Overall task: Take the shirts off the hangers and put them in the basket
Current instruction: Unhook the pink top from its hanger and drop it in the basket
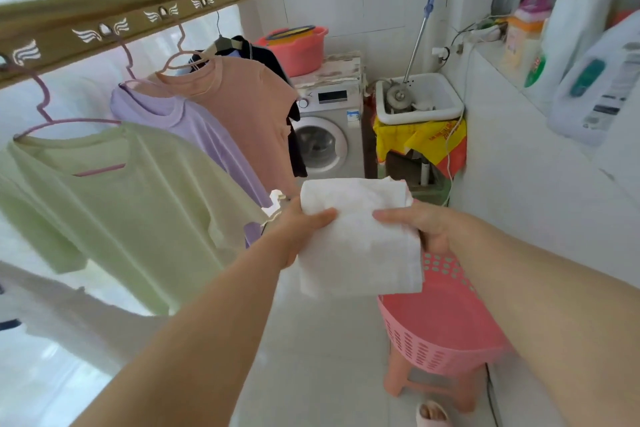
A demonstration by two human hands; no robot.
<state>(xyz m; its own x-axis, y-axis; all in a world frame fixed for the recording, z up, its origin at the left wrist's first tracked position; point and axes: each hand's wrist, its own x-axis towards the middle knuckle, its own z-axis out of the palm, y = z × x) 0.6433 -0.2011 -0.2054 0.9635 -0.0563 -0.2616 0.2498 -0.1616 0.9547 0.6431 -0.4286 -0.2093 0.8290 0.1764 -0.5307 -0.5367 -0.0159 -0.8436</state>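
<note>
Gripping a white shirt (356,239) above the basket (426,354): left hand (298,229) and right hand (422,225).

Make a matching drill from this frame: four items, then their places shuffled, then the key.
Items
1. green shirt
2. white garment
3. pink basket
4. red tub

Places
a. on top of the washing machine
b. on a stool
c. held by left hand and right hand
d. on a hanger hooked to the rail

Pairs: 1-d, 2-c, 3-b, 4-a
</note>
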